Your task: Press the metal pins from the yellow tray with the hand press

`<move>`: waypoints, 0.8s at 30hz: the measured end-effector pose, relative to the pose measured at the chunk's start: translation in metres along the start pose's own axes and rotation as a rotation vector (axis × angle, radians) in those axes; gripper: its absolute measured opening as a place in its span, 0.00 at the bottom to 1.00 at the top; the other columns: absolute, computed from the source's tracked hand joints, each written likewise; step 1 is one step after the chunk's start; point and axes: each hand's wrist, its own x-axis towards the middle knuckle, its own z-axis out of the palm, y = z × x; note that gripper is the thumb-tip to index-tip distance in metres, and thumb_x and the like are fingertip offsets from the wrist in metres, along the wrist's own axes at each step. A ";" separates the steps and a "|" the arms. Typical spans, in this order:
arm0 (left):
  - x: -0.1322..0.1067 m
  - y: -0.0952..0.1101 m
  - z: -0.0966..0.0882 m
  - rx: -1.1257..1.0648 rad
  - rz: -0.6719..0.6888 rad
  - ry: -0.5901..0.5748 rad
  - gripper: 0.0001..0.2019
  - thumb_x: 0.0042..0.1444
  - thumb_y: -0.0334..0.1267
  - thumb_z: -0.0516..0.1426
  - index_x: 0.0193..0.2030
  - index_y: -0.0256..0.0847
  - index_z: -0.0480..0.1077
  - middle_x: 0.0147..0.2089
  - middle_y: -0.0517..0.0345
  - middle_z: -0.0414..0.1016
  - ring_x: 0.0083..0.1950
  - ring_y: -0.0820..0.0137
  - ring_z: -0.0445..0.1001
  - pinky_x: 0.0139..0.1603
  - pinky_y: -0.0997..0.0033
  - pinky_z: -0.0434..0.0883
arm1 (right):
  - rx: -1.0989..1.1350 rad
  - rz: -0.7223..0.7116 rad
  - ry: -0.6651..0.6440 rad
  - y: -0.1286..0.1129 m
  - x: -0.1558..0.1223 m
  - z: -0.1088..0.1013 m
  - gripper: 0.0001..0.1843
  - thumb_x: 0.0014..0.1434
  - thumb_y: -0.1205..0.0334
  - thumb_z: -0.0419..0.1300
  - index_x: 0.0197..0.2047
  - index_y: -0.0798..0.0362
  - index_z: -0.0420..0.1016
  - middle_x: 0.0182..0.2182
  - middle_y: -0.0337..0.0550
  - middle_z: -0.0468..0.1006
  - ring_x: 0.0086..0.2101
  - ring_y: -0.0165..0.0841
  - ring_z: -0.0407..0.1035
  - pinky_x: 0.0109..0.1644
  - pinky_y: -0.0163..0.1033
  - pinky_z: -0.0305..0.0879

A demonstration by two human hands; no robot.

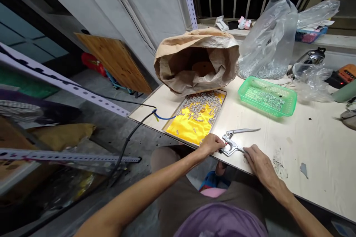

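Silver hand pliers (231, 149) with a C-shaped jaw and a spring lie at the table's front edge, handles spread apart. My right hand (259, 163) is closed on the end of the near handle, while the far handle points free to the right. At the jaw, my left hand (212, 144) pinches a small piece with a red tip; its kind is too small to tell. Just left of the pliers is a shallow tray (172, 116) lined with yellow cloth (191, 127), bearing a heap of small metal pins (204, 103).
A brown paper sack (178, 81) gapes open behind the tray. To the right stands a green plastic basket (290, 105) with metal pins inside. Behind it sits a clear plastic bag (275, 40) of metal parts. A black cable (130, 133) and blue wire (165, 118) cross the table's left edge.
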 end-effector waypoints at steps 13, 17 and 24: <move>0.009 0.006 -0.005 0.035 -0.067 -0.224 0.10 0.42 0.36 0.61 0.18 0.36 0.66 0.09 0.70 0.55 0.12 0.81 0.51 0.16 0.79 0.50 | -0.124 -0.007 -0.001 -0.005 -0.004 -0.001 0.16 0.65 0.66 0.42 0.36 0.51 0.70 0.31 0.43 0.69 0.27 0.31 0.63 0.28 0.35 0.57; 0.011 -0.001 -0.004 -0.003 -0.051 -0.233 0.09 0.43 0.37 0.60 0.20 0.35 0.67 0.10 0.70 0.55 0.13 0.81 0.51 0.16 0.78 0.49 | -0.116 -0.031 -0.015 0.008 0.003 -0.004 0.12 0.63 0.60 0.48 0.44 0.52 0.71 0.41 0.51 0.72 0.39 0.37 0.67 0.39 0.39 0.64; 0.009 0.001 -0.005 0.036 -0.007 -0.269 0.12 0.42 0.38 0.59 0.15 0.37 0.62 0.09 0.68 0.54 0.13 0.80 0.52 0.16 0.78 0.49 | -0.200 -0.067 -0.208 0.047 0.035 -0.008 0.47 0.45 0.39 0.62 0.63 0.53 0.56 0.63 0.63 0.54 0.61 0.55 0.49 0.53 0.58 0.57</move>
